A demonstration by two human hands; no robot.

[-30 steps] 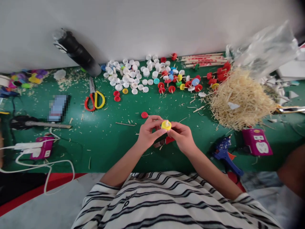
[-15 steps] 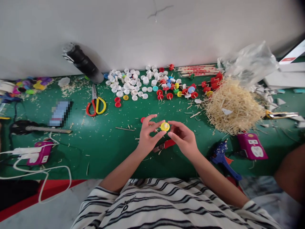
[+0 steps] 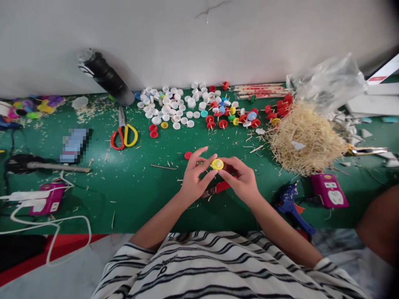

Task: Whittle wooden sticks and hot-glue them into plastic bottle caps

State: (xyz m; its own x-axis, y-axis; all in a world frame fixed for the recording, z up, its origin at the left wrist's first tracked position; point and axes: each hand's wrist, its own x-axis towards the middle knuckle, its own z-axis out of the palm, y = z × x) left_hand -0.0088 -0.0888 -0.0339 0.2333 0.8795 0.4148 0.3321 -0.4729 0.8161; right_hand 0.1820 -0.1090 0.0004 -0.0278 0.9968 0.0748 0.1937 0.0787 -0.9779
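Note:
A yellow bottle cap (image 3: 217, 164) is held above the table between both hands, with a pale lump at its middle. My left hand (image 3: 195, 180) pinches its left edge with thumb and fingertips, other fingers raised. On the right edge, my right hand (image 3: 242, 180) grips it between thumb and bent fingers. Beneath the hands lies a red-handled tool (image 3: 222, 187), partly hidden by the right hand. A red cap (image 3: 188, 155) rests just beyond the left hand, and a thin metal rod (image 3: 163, 167) lies to its left.
White caps (image 3: 170, 104) and red caps on sticks (image 3: 222, 123) spread along the wall. Scissors (image 3: 124, 132), a phone (image 3: 75, 145) and a black bottle (image 3: 107, 79) are left. Wood shavings (image 3: 307, 141), a blue glue gun (image 3: 289, 203) and a purple socket box (image 3: 329, 191) are right.
The yellow cap has tilted slightly and shifted a little right. My right fingers have closed in against its edge. The view has shifted slightly.

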